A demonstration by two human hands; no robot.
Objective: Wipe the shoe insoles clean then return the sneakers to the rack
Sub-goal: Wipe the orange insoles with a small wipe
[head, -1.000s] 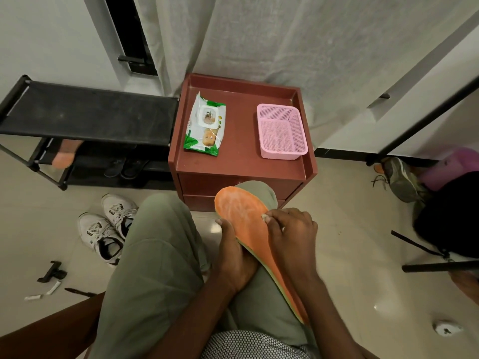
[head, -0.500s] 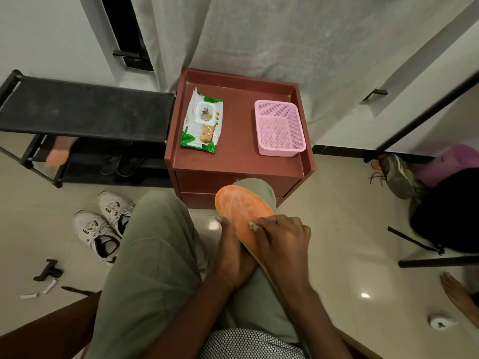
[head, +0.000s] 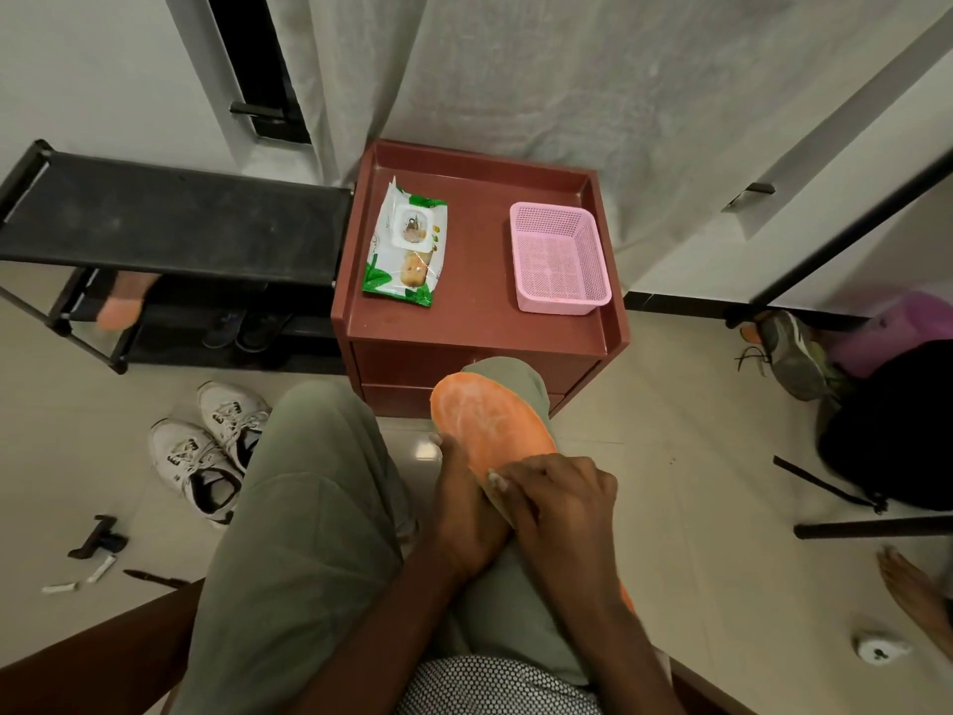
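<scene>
Fingers of right hand (head: 559,500) curl over a wipe, barely visible, pressing it on the orange insole (head: 487,423) lying on the right thigh. Left hand (head: 466,513) grips insole's edge from beneath. Insole prob. light, thin & floppy, so best supported mid-length w/ knee as backing.

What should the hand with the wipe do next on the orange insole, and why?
Probably slide the right hand forward toward the toe of the insole. Its fingers pinch a wipe at mid-insole, pale smears still show on the toe, and the left hand grips the edge to steady it.
</scene>
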